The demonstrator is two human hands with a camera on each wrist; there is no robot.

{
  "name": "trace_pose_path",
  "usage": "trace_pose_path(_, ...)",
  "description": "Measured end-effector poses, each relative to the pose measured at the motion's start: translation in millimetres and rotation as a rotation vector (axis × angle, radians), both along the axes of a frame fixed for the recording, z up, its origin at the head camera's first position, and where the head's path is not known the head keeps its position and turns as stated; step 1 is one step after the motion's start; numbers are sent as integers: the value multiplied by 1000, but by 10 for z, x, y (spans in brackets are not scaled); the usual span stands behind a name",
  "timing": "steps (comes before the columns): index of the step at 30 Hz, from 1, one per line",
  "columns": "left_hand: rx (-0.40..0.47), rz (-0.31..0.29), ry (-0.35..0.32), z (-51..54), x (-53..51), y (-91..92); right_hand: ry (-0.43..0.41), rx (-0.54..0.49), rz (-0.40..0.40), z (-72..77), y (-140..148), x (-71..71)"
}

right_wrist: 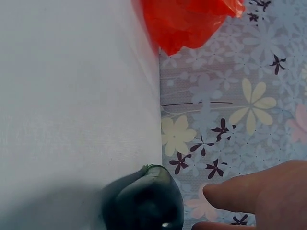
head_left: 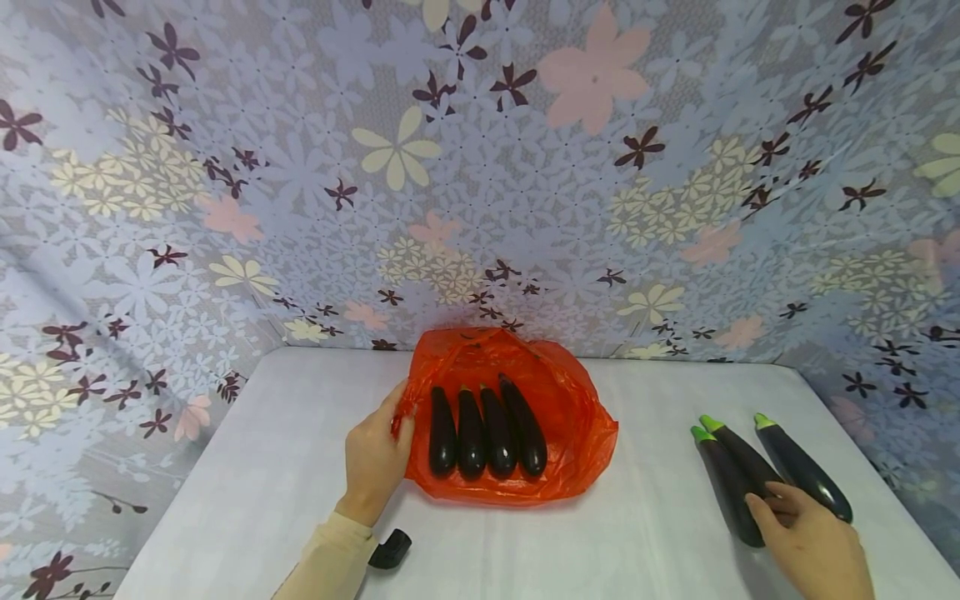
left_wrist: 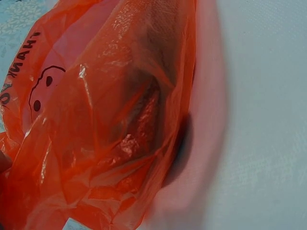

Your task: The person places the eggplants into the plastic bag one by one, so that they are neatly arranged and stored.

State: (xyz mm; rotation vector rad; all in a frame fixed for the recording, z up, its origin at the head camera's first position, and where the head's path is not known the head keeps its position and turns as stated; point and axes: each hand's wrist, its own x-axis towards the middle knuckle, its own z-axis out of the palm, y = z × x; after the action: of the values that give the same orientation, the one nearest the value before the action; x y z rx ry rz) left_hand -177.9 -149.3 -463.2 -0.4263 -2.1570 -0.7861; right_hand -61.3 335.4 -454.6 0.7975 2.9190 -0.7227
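A red plastic bag (head_left: 577, 417) lies on the table with its mouth spread, and several dark eggplants (head_left: 471, 433) lie side by side in it. My left hand (head_left: 378, 454) grips the bag's left edge; the bag's film (left_wrist: 91, 143) fills much of the left wrist view. Three more eggplants with green stem ends lie at the right: a left one (head_left: 726, 483), a middle one (head_left: 742, 450) and a right one (head_left: 806, 467). Over the lower ends of the left and middle ones is my right hand (head_left: 813, 533), thumb and forefinger apart. Whether it touches them is unclear.
A black curved object (head_left: 392, 550) lies beside the left sleeve, partly hidden by it. The white table (head_left: 645, 517) meets a flower-patterned cloth (head_left: 480, 167) at its back and sides.
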Motion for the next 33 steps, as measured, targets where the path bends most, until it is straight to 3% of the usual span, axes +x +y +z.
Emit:
trace_pose_path(10, -2, 3, 0, 1, 4, -8, 2, 84, 4, -27, -80, -71)
trace_pose_path(19, -5, 0, 0, 0, -4, -9, -81, 155, -39, -62, -143, -133)
trace_pose_path(33, -8, 1, -8, -12, 1, 2, -98, 59, 98, -76, -26, -140)
